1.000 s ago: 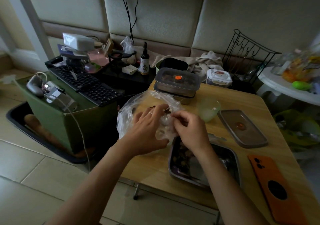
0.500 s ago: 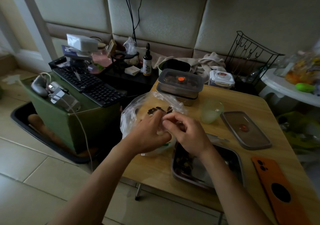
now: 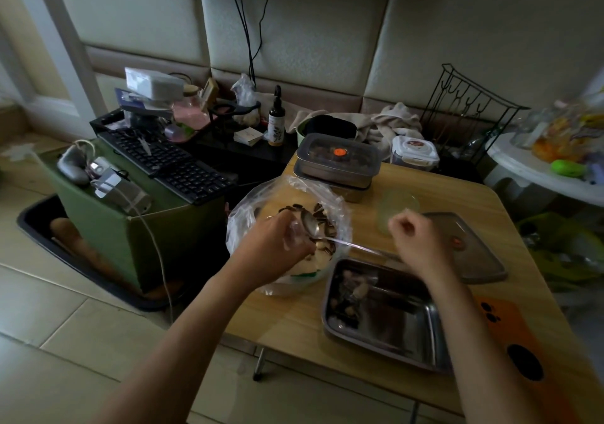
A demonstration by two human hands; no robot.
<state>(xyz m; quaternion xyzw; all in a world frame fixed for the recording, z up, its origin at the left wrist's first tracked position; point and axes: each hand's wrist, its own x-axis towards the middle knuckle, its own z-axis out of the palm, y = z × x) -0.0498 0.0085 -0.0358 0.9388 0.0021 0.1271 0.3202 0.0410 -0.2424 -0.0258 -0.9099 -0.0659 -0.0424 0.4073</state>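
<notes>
Wooden table (image 3: 457, 195), tiled floor (image 3: 65, 342), left hand (image 3: 271, 250) gripping plastic bag (image 3: 336, 208), right hand (image 3: 418, 244) grip unclear

The table (image 3: 294, 322) shows a light wood grain. The plastic bag (image 3: 336, 208) at its left edge is clear, and its contents are dark brown and tan. The spoon (image 3: 313, 227) is silver. The tray (image 3: 411, 338) at the near edge is grey steel. The phone (image 3: 503, 329) at the near right corner is orange with a black circle. The lid (image 3: 477, 260) at the right edge is smoky grey with one orange-red dot. The cup (image 3: 397, 209) is pale green.
</notes>
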